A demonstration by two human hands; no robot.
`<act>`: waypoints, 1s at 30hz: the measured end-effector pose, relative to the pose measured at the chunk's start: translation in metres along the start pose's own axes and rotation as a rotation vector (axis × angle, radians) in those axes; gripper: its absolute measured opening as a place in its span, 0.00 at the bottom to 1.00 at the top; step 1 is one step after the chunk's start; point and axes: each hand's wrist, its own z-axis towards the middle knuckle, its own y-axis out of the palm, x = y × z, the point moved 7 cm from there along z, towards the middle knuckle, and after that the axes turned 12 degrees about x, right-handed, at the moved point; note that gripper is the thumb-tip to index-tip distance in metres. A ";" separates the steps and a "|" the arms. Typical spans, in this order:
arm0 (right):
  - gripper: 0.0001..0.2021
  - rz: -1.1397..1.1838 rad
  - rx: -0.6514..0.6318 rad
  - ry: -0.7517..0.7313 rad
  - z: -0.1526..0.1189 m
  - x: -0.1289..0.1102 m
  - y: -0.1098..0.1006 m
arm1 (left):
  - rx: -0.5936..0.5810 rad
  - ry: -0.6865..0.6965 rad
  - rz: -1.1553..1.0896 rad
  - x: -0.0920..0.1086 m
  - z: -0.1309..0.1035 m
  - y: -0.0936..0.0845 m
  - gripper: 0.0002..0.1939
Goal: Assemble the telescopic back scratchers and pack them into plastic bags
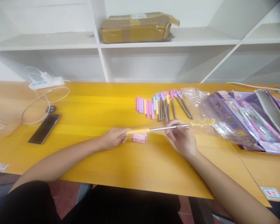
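Note:
Held level above the table is a back scratcher (157, 128) with a yellow handle, a silver rod and a yellow claw head pointing right. My left hand (114, 137) is closed on the end of its handle. Fingers of my right hand (182, 138) pinch the metal rod close to the claw. Beneath the handle lies a small stack of pink cards (139, 138). Just beyond are several coloured handle sleeves (145, 107) in a row, pink, purple, yellow and blue. Beside them lie several metal rods with claw heads (168, 99).
A clear plastic bag (198, 102) and a purple display box (235, 121) with packaged items lie at right. At left are a phone (44, 129), a mouse (51, 109) and a power strip (46, 82) with cables. A taped carton (137, 29) sits on the shelf.

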 end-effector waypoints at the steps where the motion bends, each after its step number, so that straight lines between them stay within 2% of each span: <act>1: 0.15 -0.009 -0.008 -0.010 -0.001 -0.001 0.000 | -0.003 0.010 0.007 0.000 0.000 0.000 0.26; 5: 0.16 -0.045 -0.034 -0.072 -0.004 -0.004 0.002 | -0.018 0.010 0.010 0.002 0.001 0.000 0.27; 11: 0.16 -0.039 -0.018 -0.118 -0.010 -0.005 0.005 | 0.030 -0.052 -0.042 -0.002 -0.001 -0.002 0.25; 15: 0.17 -0.033 -0.031 -0.125 -0.013 -0.003 0.009 | 0.025 -0.023 -0.043 -0.001 -0.002 -0.002 0.26; 18: 0.18 -0.045 -0.065 -0.083 -0.010 0.000 0.010 | 0.000 -0.044 -0.046 -0.001 -0.001 0.000 0.26; 21: 0.17 -0.094 -0.092 0.029 0.001 0.004 0.007 | 0.002 -0.175 -0.137 -0.007 0.002 0.000 0.25; 23: 0.15 -0.074 -0.009 0.068 0.015 -0.001 -0.004 | 0.045 -0.264 -0.220 -0.012 0.005 -0.002 0.25; 25: 0.14 -0.020 0.139 0.061 0.029 -0.011 -0.022 | 0.093 -0.316 -0.275 -0.017 0.007 -0.004 0.25; 27: 0.14 -0.014 0.263 0.032 0.038 -0.021 -0.038 | 0.122 -0.331 -0.282 -0.019 0.008 -0.006 0.25; 30: 0.14 -0.075 0.340 -0.021 0.045 -0.031 -0.053 | 0.146 -0.316 -0.212 -0.018 0.008 -0.008 0.24</act>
